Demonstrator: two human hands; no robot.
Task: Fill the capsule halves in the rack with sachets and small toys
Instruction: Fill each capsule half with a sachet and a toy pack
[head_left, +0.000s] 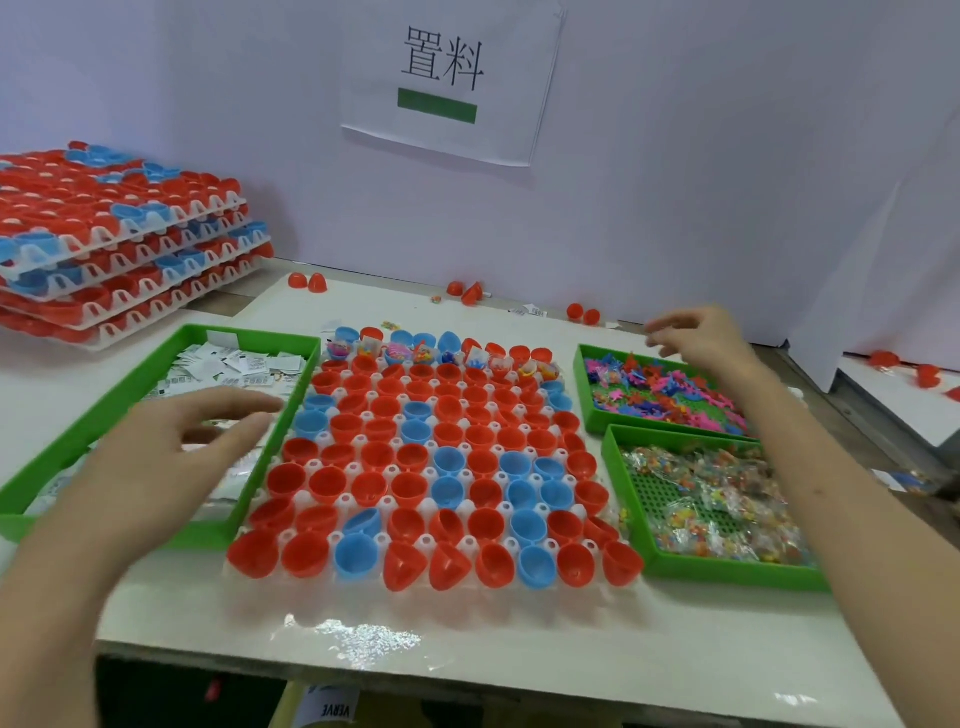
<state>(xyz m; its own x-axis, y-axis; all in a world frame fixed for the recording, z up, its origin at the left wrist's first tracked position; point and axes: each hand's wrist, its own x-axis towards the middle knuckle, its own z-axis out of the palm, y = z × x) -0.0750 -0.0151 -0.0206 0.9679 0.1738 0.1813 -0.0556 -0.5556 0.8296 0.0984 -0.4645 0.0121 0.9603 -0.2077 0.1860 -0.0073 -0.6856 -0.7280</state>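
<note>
Fill point: white plastic rack of red and blue capsule halves mid-tabletop, long axis 12 to 6, only its far row filled.
Empty halves lie at 3 o'clock from the released left hand, which hovers over white paper sachets. The right hand, its grip impossible to tell, is above the pink and blue small toys at 2 o'clock. One rack, three green plastic trays.

We count three trays: the sachet tray at the desk's left edge, its sachets too many to number, and two at the right edge, the far tray with small toys, the near tray with clear bags. One rack lies between them; its nearest row holds nine capsule halves, seven red and two blue. Six loose red halves lie along the desk's far edge. Beyond the far left corner, one stack of racks, at least five deep.
</note>
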